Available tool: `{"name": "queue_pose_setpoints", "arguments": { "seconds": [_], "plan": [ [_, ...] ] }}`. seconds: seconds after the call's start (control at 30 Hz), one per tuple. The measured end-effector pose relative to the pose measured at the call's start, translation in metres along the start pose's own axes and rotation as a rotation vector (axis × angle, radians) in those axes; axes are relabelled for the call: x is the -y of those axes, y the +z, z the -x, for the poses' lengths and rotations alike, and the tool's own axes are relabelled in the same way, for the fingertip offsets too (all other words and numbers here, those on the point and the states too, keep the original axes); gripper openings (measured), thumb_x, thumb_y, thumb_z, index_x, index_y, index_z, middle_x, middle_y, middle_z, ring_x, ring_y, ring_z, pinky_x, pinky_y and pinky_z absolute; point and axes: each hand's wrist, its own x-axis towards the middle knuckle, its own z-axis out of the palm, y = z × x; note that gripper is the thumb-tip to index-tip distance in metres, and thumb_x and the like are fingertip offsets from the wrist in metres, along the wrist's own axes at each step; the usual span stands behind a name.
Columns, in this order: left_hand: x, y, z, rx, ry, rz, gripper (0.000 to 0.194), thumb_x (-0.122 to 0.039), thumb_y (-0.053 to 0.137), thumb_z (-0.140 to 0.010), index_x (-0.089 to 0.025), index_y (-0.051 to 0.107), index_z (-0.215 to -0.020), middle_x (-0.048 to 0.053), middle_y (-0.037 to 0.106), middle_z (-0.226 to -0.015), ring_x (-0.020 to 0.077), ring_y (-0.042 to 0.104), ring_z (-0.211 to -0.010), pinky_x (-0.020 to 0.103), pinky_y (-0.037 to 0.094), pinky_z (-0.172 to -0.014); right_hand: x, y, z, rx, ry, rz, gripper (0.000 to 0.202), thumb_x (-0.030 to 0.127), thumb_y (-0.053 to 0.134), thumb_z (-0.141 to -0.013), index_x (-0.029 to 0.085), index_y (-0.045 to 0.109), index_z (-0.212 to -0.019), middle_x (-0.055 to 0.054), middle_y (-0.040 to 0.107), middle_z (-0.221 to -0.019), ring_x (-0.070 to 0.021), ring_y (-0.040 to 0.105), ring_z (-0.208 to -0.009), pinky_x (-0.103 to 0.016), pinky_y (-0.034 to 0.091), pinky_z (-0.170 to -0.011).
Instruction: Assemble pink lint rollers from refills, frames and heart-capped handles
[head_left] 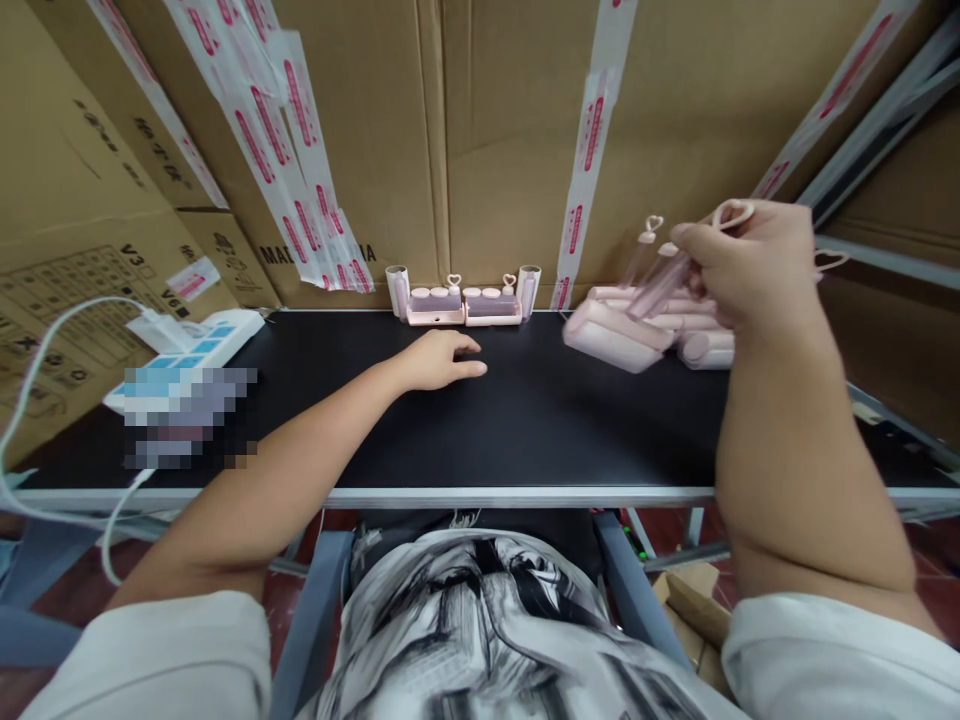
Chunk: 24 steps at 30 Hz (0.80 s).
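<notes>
The right hand [765,260], at the right of the frame, is curled tight around a pink heart-ended tube [658,285]. Its long axis runs aslant, heart to the upper right, clear body pointing lower left at the pink cases [615,333] (whether they touch, I can't tell from here). The left hand [435,360], thumb and fingers parted, is mid-frame above the black desk [525,430].

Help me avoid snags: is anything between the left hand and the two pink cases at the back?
Nothing visible does. The open left hand is just in front of the two pink cases, with only black tabletop showing between. The right hand, holding a blurred heart-topped tube, is off to the right.
</notes>
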Motion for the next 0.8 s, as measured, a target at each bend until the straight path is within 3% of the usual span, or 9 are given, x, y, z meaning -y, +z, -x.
{"name": "queue_pose_setpoints", "arguments": {
  "seconds": [0.07,0.13,0.17,0.3,0.4,0.57,0.67,0.73,0.8],
  "plan": [
    [-0.006,0.007,0.002,0.025,0.06,0.145,0.08,-0.056,0.085,-0.085,-0.017,0.066,-0.151,0.019,0.073,-0.148,0.0361,0.071,-0.136,0.051,0.052,-0.121,0.009,0.022,0.013,-0.005,0.065,-0.281,0.032,0.021,0.075,-0.084,0.028,0.051,-0.064,0.005,0.047,-0.048,-0.0144,0.045,-0.041,-0.031,0.034,-0.042],
    [-0.013,0.014,0.004,0.007,0.104,0.315,0.106,-0.059,0.091,-0.077,-0.017,0.048,-0.164,0.024,0.065,-0.157,0.0393,0.066,-0.143,0.055,0.051,-0.122,0.015,0.044,0.027,0.07,0.158,-0.485,0.027,0.028,0.075,-0.089,0.028,0.053,-0.073,0.006,0.05,-0.051,-0.0153,0.05,-0.043,-0.032,0.046,-0.045],
    [-0.017,0.018,0.004,-0.024,0.119,0.394,0.109,-0.062,0.092,-0.076,-0.017,0.045,-0.164,0.025,0.064,-0.158,0.0408,0.065,-0.144,0.057,0.052,-0.121,0.017,0.053,0.034,0.127,0.21,-0.554,0.026,0.033,0.077,-0.09,0.028,0.055,-0.077,0.006,0.052,-0.055,-0.0156,0.054,-0.046,-0.032,0.053,-0.048],
    [-0.024,0.02,0.0,-0.194,0.179,0.644,0.09,-0.067,0.087,-0.082,-0.018,0.052,-0.148,0.022,0.065,-0.156,0.0387,0.066,-0.143,0.055,0.053,-0.121,0.018,0.075,0.053,0.251,0.304,-0.64,0.04,0.053,0.087,-0.085,0.028,0.056,-0.082,0.005,0.061,-0.07,-0.0144,0.063,-0.056,-0.032,0.062,-0.055],
    [-0.017,0.01,-0.006,-0.264,0.215,0.755,0.093,-0.064,0.095,-0.073,-0.023,0.05,-0.142,0.017,0.07,-0.149,0.0333,0.07,-0.135,0.051,0.056,-0.118,0.014,0.078,0.056,0.246,0.287,-0.68,0.051,0.063,0.091,-0.08,0.027,0.055,-0.079,0.004,0.061,-0.073,-0.0137,0.064,-0.058,-0.031,0.064,-0.055],
    [0.009,-0.011,-0.011,-0.333,0.154,0.672,0.071,-0.066,0.092,-0.074,-0.02,0.056,-0.116,0.012,0.076,-0.12,0.0241,0.076,-0.103,0.045,0.062,-0.1,0.005,0.075,0.046,0.169,0.312,-0.776,0.05,0.061,0.093,-0.08,0.028,0.057,-0.08,0.005,0.061,-0.071,-0.0128,0.064,-0.058,-0.03,0.067,-0.056],
    [0.016,-0.014,-0.011,-0.306,0.141,0.603,0.091,-0.066,0.095,-0.068,-0.023,0.052,-0.136,0.018,0.068,-0.145,0.0266,0.073,-0.117,0.042,0.06,-0.1,-0.002,0.076,0.039,0.123,0.375,-0.764,0.049,0.063,0.092,-0.082,0.028,0.057,-0.082,0.005,0.059,-0.068,-0.0131,0.064,-0.056,-0.03,0.068,-0.056],
    [0.013,-0.009,-0.01,-0.22,0.14,0.608,0.113,-0.067,0.098,-0.061,-0.027,0.043,-0.152,0.022,0.057,-0.161,0.0333,0.068,-0.133,0.041,0.061,-0.098,-0.005,0.08,0.039,0.149,0.409,-0.729,0.052,0.066,0.089,-0.084,0.028,0.053,-0.081,0.006,0.059,-0.066,-0.0132,0.066,-0.056,-0.029,0.069,-0.057],
    [0.006,-0.002,-0.008,-0.175,0.141,0.618,0.119,-0.07,0.097,-0.064,-0.028,0.039,-0.159,0.023,0.056,-0.163,0.0385,0.064,-0.142,0.042,0.062,-0.096,-0.006,0.084,0.044,0.208,0.413,-0.703,0.055,0.068,0.087,-0.084,0.028,0.05,-0.081,0.005,0.06,-0.067,-0.0133,0.068,-0.057,-0.029,0.069,-0.059]
  ]
}}
